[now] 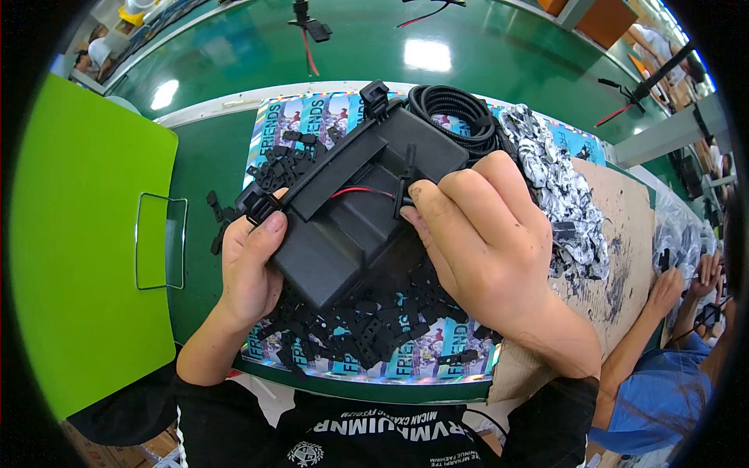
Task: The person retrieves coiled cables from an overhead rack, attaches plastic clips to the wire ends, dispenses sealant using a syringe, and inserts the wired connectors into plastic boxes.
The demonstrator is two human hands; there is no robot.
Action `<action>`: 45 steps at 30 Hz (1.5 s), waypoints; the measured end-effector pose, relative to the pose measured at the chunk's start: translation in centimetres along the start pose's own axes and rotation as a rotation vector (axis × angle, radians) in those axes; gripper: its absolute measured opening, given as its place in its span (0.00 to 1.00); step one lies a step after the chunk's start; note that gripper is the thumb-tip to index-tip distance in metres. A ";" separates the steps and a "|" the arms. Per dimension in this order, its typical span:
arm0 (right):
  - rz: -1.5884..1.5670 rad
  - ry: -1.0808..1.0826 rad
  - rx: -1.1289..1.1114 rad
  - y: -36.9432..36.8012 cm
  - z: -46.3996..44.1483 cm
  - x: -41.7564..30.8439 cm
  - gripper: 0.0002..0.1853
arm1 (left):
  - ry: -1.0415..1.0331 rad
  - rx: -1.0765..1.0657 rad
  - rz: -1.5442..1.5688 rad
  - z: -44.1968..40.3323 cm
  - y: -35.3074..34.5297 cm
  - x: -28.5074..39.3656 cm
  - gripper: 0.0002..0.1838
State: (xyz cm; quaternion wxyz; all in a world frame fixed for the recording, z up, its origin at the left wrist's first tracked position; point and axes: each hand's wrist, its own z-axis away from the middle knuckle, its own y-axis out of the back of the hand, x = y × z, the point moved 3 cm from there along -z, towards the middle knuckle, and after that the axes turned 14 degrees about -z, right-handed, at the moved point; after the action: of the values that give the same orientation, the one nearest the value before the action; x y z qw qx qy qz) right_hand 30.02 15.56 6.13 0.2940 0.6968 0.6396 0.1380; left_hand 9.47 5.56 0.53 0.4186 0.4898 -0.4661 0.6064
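I have my left grip (253, 253) closed around the near left edge of a boxy black plastic housing (312, 269), thumb on top beside a chunky black clip (259, 204), probably to steady the shell while the other side does the finer work. The housing is held tilted above the bench (201, 125), its recessed face turned up, which I take as a way to keep the thin red wire (351, 189) in view. That wire runs across the recess to a slim black plastic piece (400, 196), which my right grip (484, 234) has nipped between thumb and forefinger, with almost no gap left. A 2nd black clip (374, 100) sits at the far end of the housing. Below lies a scatter of small flat black plastic parts (374, 331) on a blue printed sheet (265, 148), seemingly left loose for easy picking. The coil of ribbed black tubing (452, 109) rests just behind the housing, perhaps wound to keep its length from straying. To the right, a crumpled black-and-white heap (573, 210) partly overlies brown cardboard (624, 210), likely spread as a protective layer.
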 end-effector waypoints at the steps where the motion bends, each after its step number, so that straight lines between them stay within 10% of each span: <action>1: -0.006 -0.009 -0.005 0.0 0.0 0.0 0.09 | -0.001 0.003 -0.001 0.0 0.0 0.0 0.22; 36: -0.121 -0.174 -0.058 -0.3 0.9 -0.9 0.17 | 0.027 0.019 0.023 0.2 -0.4 -0.5 0.22; 45: -0.076 -0.248 -0.242 -0.4 0.7 -2.6 0.19 | -0.022 0.045 -0.398 0.9 -1.2 -0.1 0.08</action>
State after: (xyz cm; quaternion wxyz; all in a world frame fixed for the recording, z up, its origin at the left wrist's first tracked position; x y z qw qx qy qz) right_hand 29.73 12.90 5.86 0.4571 0.6434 0.6030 0.1159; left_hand 10.80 4.95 0.65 0.5141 0.5880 -0.3508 0.5167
